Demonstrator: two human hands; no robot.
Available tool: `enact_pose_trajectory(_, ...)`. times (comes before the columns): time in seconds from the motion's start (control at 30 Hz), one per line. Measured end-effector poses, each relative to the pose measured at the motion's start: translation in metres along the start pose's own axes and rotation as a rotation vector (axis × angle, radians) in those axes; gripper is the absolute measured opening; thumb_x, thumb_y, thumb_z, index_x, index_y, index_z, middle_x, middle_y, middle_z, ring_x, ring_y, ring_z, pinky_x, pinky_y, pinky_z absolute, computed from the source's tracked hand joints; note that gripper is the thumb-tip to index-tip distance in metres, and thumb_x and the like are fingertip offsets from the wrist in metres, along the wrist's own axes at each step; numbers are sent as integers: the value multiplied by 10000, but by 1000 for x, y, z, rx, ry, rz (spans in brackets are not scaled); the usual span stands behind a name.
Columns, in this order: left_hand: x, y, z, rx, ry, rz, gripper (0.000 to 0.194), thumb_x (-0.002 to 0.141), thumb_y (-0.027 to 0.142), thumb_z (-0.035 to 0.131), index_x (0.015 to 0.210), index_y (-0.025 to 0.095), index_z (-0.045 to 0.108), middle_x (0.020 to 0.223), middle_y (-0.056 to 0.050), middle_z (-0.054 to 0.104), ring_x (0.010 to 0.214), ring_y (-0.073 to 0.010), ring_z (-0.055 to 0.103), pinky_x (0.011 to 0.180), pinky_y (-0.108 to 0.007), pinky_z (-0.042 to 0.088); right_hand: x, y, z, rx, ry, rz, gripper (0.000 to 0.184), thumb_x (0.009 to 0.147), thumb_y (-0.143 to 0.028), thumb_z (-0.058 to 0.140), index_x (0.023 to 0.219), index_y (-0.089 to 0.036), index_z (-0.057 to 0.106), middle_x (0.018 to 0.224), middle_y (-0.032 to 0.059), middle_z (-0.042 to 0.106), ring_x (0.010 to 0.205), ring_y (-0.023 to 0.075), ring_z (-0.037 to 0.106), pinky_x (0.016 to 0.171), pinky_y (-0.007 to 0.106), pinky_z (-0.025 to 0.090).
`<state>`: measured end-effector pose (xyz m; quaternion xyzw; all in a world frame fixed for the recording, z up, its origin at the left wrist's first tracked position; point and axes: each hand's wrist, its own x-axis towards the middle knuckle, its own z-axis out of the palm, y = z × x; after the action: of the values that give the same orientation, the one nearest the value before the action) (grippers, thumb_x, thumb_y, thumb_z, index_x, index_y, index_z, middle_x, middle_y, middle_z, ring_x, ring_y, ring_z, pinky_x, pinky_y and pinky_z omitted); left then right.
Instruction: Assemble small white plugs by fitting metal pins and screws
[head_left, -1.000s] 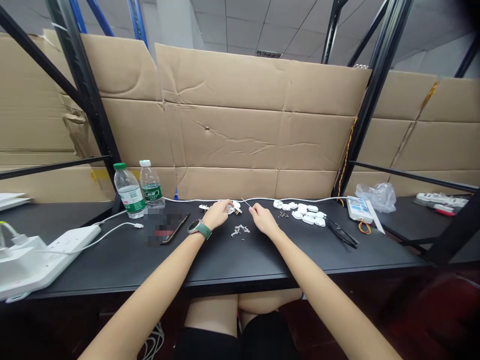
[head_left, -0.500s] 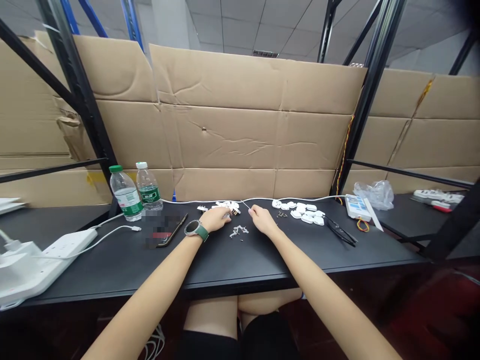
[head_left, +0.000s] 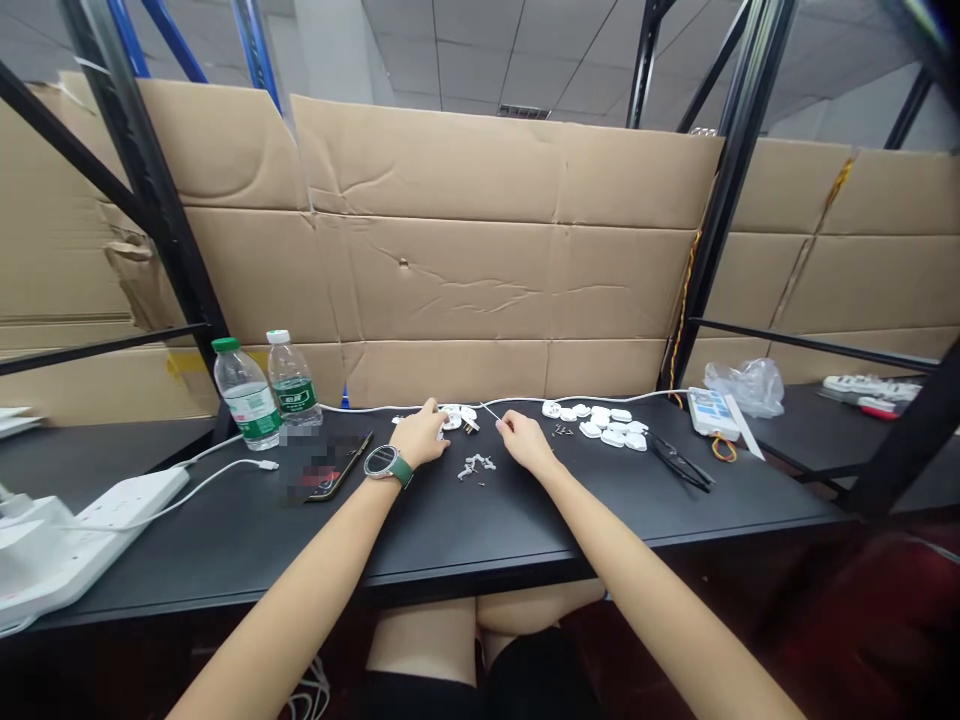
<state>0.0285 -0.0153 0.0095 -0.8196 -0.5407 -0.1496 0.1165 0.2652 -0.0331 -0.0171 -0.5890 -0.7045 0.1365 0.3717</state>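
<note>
My left hand (head_left: 422,434), with a green-strapped watch on the wrist, rests on the black table (head_left: 450,520) with its fingers curled over small white plug parts (head_left: 459,417). My right hand (head_left: 523,441) pinches the end of a thin white wire (head_left: 491,412) that runs back along the table. A little heap of small white pieces (head_left: 476,465) lies between the two hands. To the right of my right hand lies a cluster of white plug covers (head_left: 604,424), with a few dark screws (head_left: 560,430) beside it.
Two water bottles (head_left: 264,388) stand at the back left, a phone (head_left: 324,470) beside my left wrist. A white power strip (head_left: 90,515) with a cable lies far left. Black pliers (head_left: 679,466), a white device (head_left: 712,412) and a plastic bag (head_left: 746,385) sit right. Cardboard lines the back.
My left hand has slid slightly back and forth over the white plug parts. The right hand keeps its pinch on the wire. The view has drifted a little to the right.
</note>
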Motion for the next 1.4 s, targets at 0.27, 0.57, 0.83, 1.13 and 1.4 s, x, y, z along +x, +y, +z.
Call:
enact_pose_trajectory(0.27,13,19,21,-43,142,305,592,881,29,477,1401,296,573,1526,-111,531,1407,-307,469,1173,-543,272,4,5,4,31,-6,-25,154,875,-106,540,944,-206,635,794,10,638,750,169,588,711,248,406)
enact_pose_trajectory(0.57,17,10,19,43,167,329,267,974,131,484,1061,232,715,1087,-126,751,1131,-314,603,1033,-535,321,-2,-1,-4,23,-213,-294,156,931,-242,584,849,-186,705,744,-7,642,692,136,539,677,243,363)
enact_pose_trajectory(0.83,13,12,12,-108,93,396,172,943,188,599,1048,259,715,1142,-59,740,1143,-260,609,997,-431,362,-1,3,-14,37,-247,-300,146,900,-174,614,894,-181,760,832,17,711,752,146,589,728,251,404)
enact_pose_trajectory(1.13,6,1,6,-334,36,334,344,869,405,715,1182,268,667,1338,-60,673,1263,-278,589,1094,-435,356,-3,2,-16,79,-329,-257,82,801,-209,753,860,-210,809,805,6,760,777,162,652,729,251,446)
enact_pose_trajectory(1.4,9,13,22,-219,12,221,445,912,457,672,1301,242,644,1333,-120,677,1271,-336,575,1107,-530,317,-3,4,-14,83,-361,-234,101,767,-249,801,861,-219,824,799,7,772,787,177,681,732,255,464)
